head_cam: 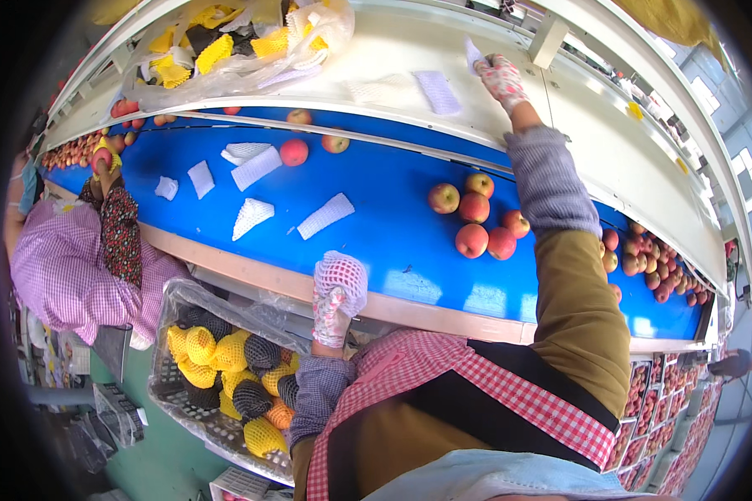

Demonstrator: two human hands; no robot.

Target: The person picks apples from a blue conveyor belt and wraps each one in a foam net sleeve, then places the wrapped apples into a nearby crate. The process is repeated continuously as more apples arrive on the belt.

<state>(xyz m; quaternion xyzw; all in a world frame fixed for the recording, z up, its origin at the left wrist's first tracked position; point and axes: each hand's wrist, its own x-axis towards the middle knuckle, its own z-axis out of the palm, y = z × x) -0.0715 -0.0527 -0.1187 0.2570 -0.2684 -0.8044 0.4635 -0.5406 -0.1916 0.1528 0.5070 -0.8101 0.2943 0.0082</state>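
Observation:
My left hand (330, 318), in a patterned glove, grips an apple in a white foam net sleeve (342, 282) at the near edge of the blue conveyor belt (388, 250). Stretched out over the white shelf (388, 37), my gloved right hand (501, 80) pinches a flat white foam net (472, 55). Another foam net (437, 92) lies flat on the shelf to its left. Bare apples (474, 207) sit in a cluster on the belt below my right arm. Several loose foam nets (255, 168) are spread over the belt further left.
A plastic-lined crate (163, 376) of apples in yellow and black nets stands below my left hand. A bag (225, 81) of nets lies on the shelf. At left, a co-worker (88, 263) holds an apple. More apples (658, 263) crowd the belt's right end; stacked crates (670, 407) stand beyond.

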